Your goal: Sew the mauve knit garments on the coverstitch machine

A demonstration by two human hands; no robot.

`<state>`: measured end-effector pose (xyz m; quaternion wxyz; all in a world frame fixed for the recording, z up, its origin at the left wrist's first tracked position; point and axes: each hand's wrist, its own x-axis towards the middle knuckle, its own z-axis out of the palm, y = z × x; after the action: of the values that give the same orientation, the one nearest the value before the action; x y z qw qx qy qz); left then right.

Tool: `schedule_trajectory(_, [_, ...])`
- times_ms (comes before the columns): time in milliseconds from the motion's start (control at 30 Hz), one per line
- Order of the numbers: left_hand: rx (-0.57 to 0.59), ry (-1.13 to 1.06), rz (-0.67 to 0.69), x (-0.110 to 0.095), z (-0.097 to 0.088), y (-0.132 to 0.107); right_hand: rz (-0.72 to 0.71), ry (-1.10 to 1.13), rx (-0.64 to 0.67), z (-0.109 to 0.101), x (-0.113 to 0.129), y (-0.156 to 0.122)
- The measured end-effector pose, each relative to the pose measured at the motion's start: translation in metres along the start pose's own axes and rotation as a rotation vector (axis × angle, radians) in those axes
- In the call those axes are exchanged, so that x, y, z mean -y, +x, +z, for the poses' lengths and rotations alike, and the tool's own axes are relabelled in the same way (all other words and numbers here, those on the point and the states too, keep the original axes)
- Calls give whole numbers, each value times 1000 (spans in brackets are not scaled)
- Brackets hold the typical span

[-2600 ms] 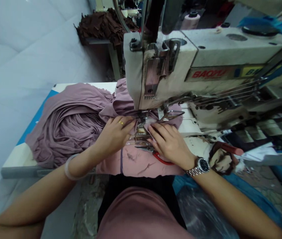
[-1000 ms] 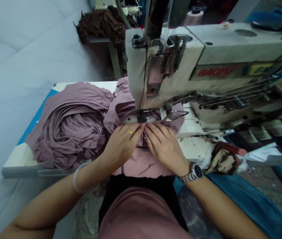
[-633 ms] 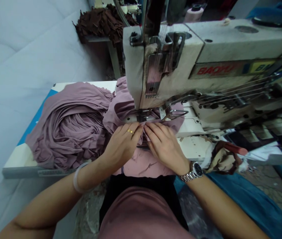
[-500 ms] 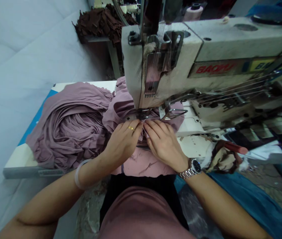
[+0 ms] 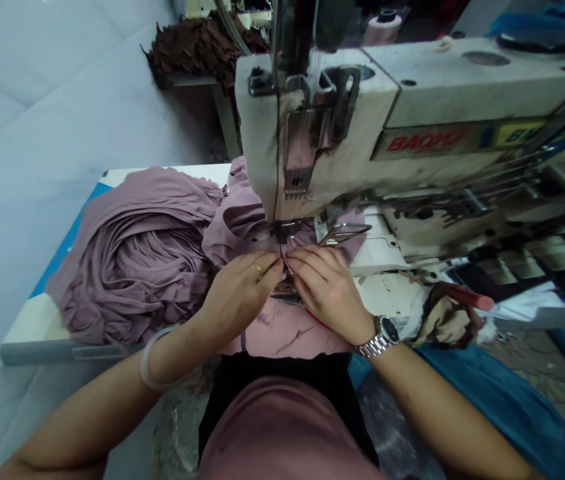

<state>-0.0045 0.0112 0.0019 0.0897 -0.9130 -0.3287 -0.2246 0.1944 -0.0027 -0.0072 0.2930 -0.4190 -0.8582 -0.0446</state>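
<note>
An off-white sewing machine [image 5: 362, 127] with red lettering stands over a piece of mauve fabric [image 5: 282, 333]. My left hand [image 5: 240, 290], wearing a gold ring and a pale bangle, pinches the fabric just in front of the presser foot [image 5: 285, 233]. My right hand [image 5: 325, 287], with a metal wristwatch, pinches the same fabric beside it, fingertips touching those of the left. Both hands are closed on the cloth edge right below the needle.
A large heap of mauve fabric [image 5: 137, 253] lies on the white table [image 5: 27, 327] to the left. Brown fabric scraps [image 5: 197, 47] pile up at the back. A patterned rag [image 5: 445, 320] and blue cloth [image 5: 502, 400] lie to the right.
Earlier my hands lay apart, flatter on the fabric with red-handled scissors under the right. They have drawn together and now pinch the cloth at the presser foot.
</note>
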Motion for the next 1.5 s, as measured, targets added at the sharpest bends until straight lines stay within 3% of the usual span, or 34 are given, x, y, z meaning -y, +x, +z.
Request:
schedule_trajectory(267, [-31,-16,-5,2,-1,2,4,20,-15,0,-1,4])
schedule_trajectory(633, [11,-48,-88,10,6,13,90,9,67,2,-9,13])
schedule_trajectory(967, [-23,-25,-56,15,5,12,85,25,79,4,-16,9])
schedule_trajectory(1333, [5,35,-14,10,6,16,-93,-213,92,3,-7,14])
schedule_trajectory(1500, [51,-23,-111,9,-3,12,-156,-195,79,-3,-15,7])
